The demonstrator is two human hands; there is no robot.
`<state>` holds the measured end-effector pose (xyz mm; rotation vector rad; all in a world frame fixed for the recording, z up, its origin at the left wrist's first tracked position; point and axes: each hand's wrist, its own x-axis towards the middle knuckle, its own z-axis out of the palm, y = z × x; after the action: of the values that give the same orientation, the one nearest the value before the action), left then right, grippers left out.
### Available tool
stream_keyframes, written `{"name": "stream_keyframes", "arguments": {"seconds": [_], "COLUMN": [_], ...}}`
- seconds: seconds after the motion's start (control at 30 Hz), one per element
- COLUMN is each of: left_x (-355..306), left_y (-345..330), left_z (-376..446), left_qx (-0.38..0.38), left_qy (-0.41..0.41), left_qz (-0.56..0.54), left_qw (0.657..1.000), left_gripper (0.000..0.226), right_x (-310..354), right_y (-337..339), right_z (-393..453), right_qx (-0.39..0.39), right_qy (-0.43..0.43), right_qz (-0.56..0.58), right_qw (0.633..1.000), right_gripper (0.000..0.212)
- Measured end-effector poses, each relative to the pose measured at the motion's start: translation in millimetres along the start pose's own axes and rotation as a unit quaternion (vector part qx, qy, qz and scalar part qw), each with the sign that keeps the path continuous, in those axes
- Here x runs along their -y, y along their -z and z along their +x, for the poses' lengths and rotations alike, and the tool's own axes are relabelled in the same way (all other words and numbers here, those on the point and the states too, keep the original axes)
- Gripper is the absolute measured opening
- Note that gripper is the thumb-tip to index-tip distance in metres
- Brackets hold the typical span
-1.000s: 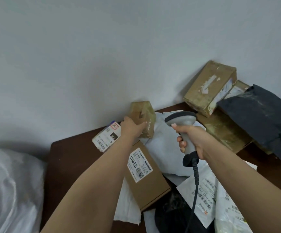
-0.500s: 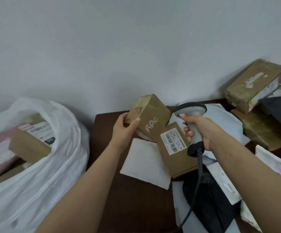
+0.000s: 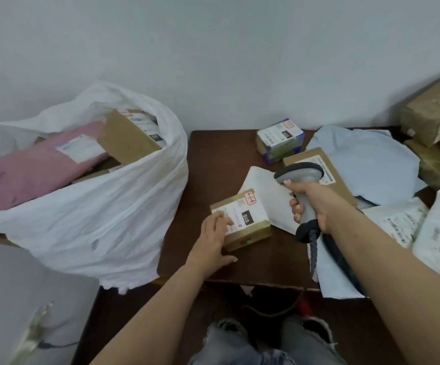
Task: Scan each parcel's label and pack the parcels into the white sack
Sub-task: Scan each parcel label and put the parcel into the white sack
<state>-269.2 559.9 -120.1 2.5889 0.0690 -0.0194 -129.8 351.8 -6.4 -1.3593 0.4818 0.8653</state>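
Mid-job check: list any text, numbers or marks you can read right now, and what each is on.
"010": black tag on the label of the small box under the left hand.
"010": label of the taped box at the table's back.
"010", sideways: brown box in the white sack.
Red-bordered handwritten sticker on the small box: illegible.
All other label print: too blurred.

A small brown cardboard parcel (image 3: pixel 240 219) lies flat on a dark wooden table, its white label facing up. To its left stands an open white sack (image 3: pixel 103 217), holding a pink mailer (image 3: pixel 29 169) and a brown box (image 3: pixel 129 137) with labels showing.
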Motion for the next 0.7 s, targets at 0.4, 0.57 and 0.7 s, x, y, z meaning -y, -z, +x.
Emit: {"name": "stream_keyframes", "arguments": {"seconds": [0.4, 0.57, 0.7], "left_x": [11.1, -3.8, -26.0], "left_y": [4.4, 12.0, 8.3], "left_z": [12.2, 34.2, 32.8], "left_qx": [-0.041, -0.02, 0.026], "left_qy": [0.399, 0.468, 0.494], "left_qz": [-0.388, -0.449, -0.471], "left_qw": [0.83, 0.761, 0.731], "left_gripper": [0.061, 0.062, 0.062], "right_x": [-40.2, -39.5, -35.2], "right_y": [-17.7, -18.7, -15.5], "right_z": [19.5, 21.0, 15.5], "right_qx": [-0.126, -0.079, -0.034], "right_qy": [0.033, 0.026, 0.016], "right_qz": [-0.085, -0.106, -0.105], "right_qw": [0.988, 0.991, 0.994], "right_gripper": [0.033, 0.028, 0.016]}}
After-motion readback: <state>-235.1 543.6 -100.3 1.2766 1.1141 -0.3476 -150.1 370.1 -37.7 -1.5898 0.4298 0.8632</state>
